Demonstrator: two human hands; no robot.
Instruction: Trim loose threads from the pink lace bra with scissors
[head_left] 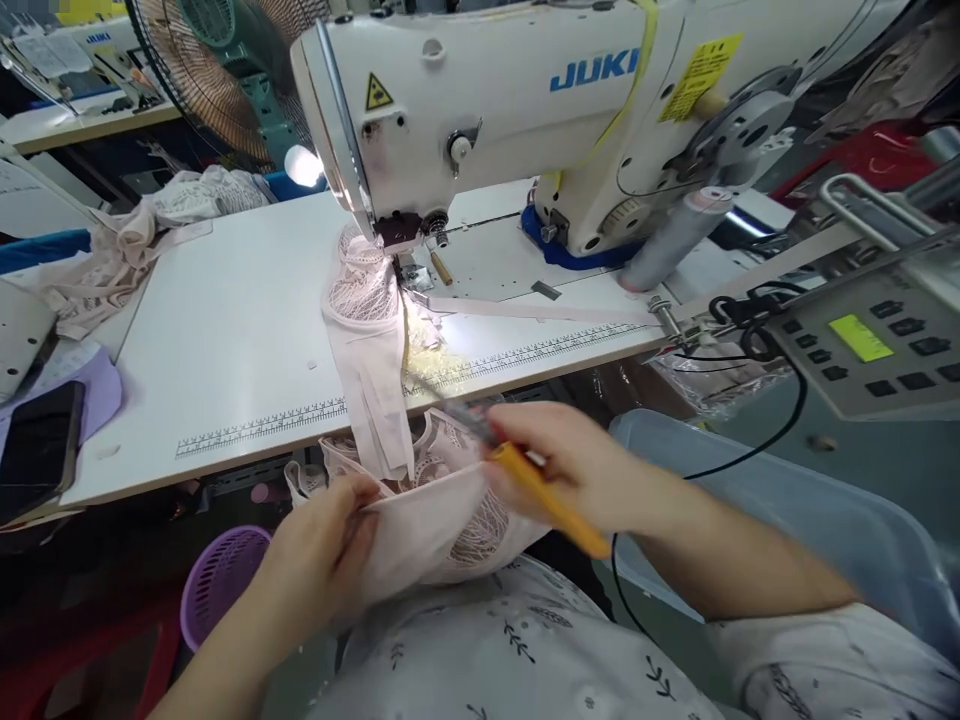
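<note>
White tabletop (225, 330) w/ sewing machine (480, 100) upper centre. Lower centre: left hand (322, 550) fingers pinch pale pink lace garment (435, 520); right hand (570, 470) grips yellow-handled tool (547, 500). Best keep fabric taut, tip away from lace.

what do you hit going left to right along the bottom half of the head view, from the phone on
phone → purple basket → left hand → pink lace garment → yellow-handled tool in the right hand → blue plastic bin → control panel
</note>
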